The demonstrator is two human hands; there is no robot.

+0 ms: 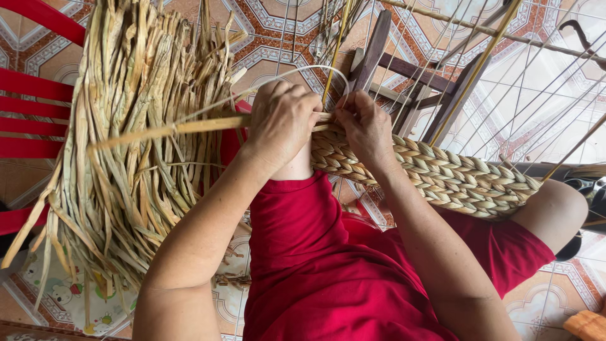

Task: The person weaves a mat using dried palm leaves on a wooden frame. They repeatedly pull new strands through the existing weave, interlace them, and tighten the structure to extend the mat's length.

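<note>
Head view: left hand (pixel 284 120) clenched around flat straw strand (pixel 170 128) running toward 9 o'clock. Right hand (pixel 365 126) pinches weave edge. Braided band (pixel 435 173) lies across lap toward 3 o'clock. Advice: hold strand taut, press each tuck flush against previous row.

Dense dried straw bundle (pixel 139 126) left, thin upright stakes (pixel 442 69) right; open floor (pixel 555 82) beyond.
</note>
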